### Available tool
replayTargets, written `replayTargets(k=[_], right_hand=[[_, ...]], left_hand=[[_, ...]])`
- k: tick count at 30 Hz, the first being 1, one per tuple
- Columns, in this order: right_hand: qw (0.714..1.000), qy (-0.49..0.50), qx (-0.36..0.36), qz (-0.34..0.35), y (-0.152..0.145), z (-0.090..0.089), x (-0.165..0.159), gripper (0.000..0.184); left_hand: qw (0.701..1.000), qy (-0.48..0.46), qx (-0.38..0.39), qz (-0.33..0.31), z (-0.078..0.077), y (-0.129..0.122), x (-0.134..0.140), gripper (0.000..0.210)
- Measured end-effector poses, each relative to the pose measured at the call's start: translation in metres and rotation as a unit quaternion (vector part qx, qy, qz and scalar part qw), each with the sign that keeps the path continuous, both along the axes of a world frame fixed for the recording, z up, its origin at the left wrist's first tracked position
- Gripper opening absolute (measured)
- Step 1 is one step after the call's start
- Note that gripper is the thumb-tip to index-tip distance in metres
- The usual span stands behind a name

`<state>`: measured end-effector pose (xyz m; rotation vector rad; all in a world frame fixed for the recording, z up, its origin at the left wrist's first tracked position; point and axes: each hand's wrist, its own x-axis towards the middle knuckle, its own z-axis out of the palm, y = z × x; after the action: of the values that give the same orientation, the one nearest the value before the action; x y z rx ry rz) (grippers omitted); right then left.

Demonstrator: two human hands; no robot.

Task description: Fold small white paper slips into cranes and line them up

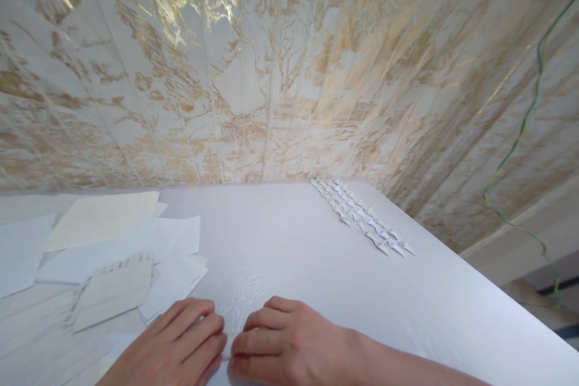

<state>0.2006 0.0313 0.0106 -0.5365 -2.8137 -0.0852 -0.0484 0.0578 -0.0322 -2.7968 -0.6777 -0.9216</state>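
Note:
Low in the head view, my left hand (178, 341) and my right hand (289, 344) face each other just above the white table (271, 235). Fingers on both hands are curled in, and the fingertips nearly meet. A tiny pale edge shows between them; whatever they pinch is mostly hidden. Close to my left hand lie loose sheets of white paper (176, 280) and a greyish paper piece (115, 289). Toward the far right corner, several small folded paper pieces (362, 214) with pointed ends are lined up in slanting rows.
A cream paper sheet (104, 217) lies among overlapping papers on the left. Behind the table rises a wall (253, 72) with white and gold patterning. A green cord (520, 132) hangs at the right, beyond the table's edge.

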Motion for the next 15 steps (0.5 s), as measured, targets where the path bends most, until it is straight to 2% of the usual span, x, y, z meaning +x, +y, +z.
replayTargets(k=[3,7,15], right_hand=[[1.0,0.003,-0.008,-0.004,0.0,-0.002,-0.002,0.013],[1.0,0.002,-0.004,-0.009,-0.001,-0.003,-0.005,0.013],[1.0,0.009,0.025,-0.002,-0.002,-0.004,-0.007,0.014]], left_hand=[[1.0,-0.027,-0.002,0.002,0.004,0.0,0.001,0.05],[0.998,-0.043,-0.047,-0.007,0.008,-0.001,0.004,0.042],[0.995,0.008,-0.096,0.03,0.014,-0.004,0.004,0.027]])
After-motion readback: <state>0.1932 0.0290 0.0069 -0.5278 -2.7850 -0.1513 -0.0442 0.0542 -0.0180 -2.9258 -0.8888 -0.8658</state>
